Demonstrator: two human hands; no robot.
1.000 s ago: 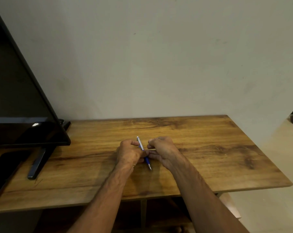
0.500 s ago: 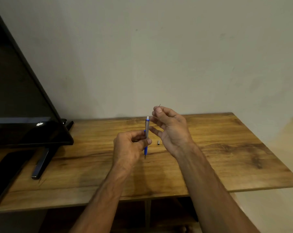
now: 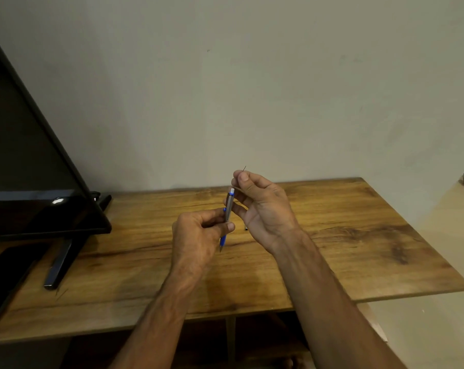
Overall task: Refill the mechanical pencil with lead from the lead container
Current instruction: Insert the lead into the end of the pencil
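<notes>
Left hand [image 3: 198,234] grips the pencil [image 3: 227,218] near upright above the middle of the table [image 3: 358,235], white end up. Right hand [image 3: 262,206] pinches 1 thin lead [image 3: 244,168] just above that end. A small metal cap [image 3: 246,227] lies on the table beside the right hand.

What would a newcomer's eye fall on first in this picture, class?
First, the two bare hands raised above the middle of the wooden table: the left hand holds a blue and grey mechanical pencil nearly upright, tip down. Just above it, the right hand pinches a thin dark lead between its fingertips. Next, the large dark screen leaning in at the left.
</notes>
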